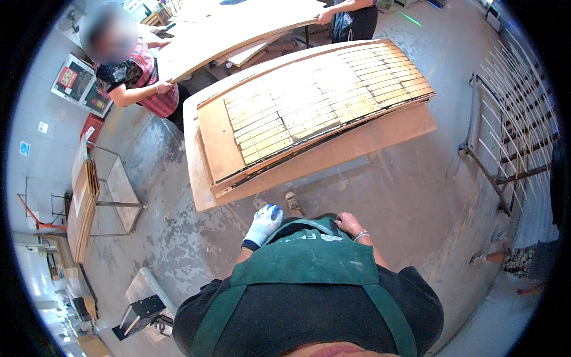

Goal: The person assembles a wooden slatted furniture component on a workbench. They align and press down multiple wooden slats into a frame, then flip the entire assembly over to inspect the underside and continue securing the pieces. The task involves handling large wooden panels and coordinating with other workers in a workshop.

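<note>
My left hand [264, 225], in a white glove with blue on the fingers, is at the left edge of my green apron [303, 262]. Its fingers are curled, and what they may hold is hidden. At the apron's right edge my bare right hand [351, 225], with a bracelet on the wrist, has its fingers closed beside something dark that I cannot make out. Beyond both hands, and apart from them, lies a stack of large brown boards [386, 134]. On top of it rests a panel of narrow light slats [309, 98] with dark gaps between them.
Ahead at the left, a person in a checked red garment [156, 83] holds a large pale board [238, 30]; another person's hand [324, 16] grips its right end. A rack with long rods [505, 131] stands right. Boards lean on a metal frame [86, 202] at left.
</note>
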`<state>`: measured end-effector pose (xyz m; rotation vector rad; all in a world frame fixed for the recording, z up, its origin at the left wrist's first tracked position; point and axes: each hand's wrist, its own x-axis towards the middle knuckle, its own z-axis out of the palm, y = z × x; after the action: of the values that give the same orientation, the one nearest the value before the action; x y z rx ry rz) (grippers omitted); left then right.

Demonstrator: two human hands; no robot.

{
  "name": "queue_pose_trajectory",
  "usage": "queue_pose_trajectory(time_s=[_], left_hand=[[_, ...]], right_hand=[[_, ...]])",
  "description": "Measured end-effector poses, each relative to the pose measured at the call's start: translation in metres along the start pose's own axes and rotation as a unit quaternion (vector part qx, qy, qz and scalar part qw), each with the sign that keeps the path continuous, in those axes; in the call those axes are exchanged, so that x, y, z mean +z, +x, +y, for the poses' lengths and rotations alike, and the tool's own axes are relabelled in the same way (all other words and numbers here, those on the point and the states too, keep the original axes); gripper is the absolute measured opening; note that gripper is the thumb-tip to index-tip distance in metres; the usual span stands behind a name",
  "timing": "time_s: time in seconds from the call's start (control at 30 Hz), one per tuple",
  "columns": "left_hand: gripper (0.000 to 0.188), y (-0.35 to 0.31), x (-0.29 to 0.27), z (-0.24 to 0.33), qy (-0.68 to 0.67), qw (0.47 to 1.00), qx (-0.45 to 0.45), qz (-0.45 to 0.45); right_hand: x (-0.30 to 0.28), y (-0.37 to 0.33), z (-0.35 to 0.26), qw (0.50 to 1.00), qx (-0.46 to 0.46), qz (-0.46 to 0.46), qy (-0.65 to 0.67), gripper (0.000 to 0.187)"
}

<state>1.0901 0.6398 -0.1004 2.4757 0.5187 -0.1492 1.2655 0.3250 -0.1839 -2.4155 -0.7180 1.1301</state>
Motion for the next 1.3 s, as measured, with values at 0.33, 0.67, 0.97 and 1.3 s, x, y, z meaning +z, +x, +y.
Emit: queue_pose_trajectory(time_s=[0.33,0.67,0.97,1.3], left_hand=[[0.031,-0.012,-0.002,-0.009,0.03,0.995,0.083,0.034],[0.025,-0.019,0.005,-0.027,0.105,0.975,0.187,0.058],[0.028,-0.021,0.01,-0.044,0.058,0.987,0.149,0.007],[0.027,-0.023,-0.006,-0.039,0.113,0.979,0.166,-0.026]], right_hand=[[0.008,0.004,-0.004,0.999,-0.026,0.022,0.007,0.032],[0.002,-0.005,-0.019,1.0,0.003,0.011,0.008,0.029],[0.019,0.003,-0.007,0.999,-0.031,0.028,0.011,0.028],[0.022,0.017,-0.01,1.0,-0.023,0.018,0.009,0.027]])
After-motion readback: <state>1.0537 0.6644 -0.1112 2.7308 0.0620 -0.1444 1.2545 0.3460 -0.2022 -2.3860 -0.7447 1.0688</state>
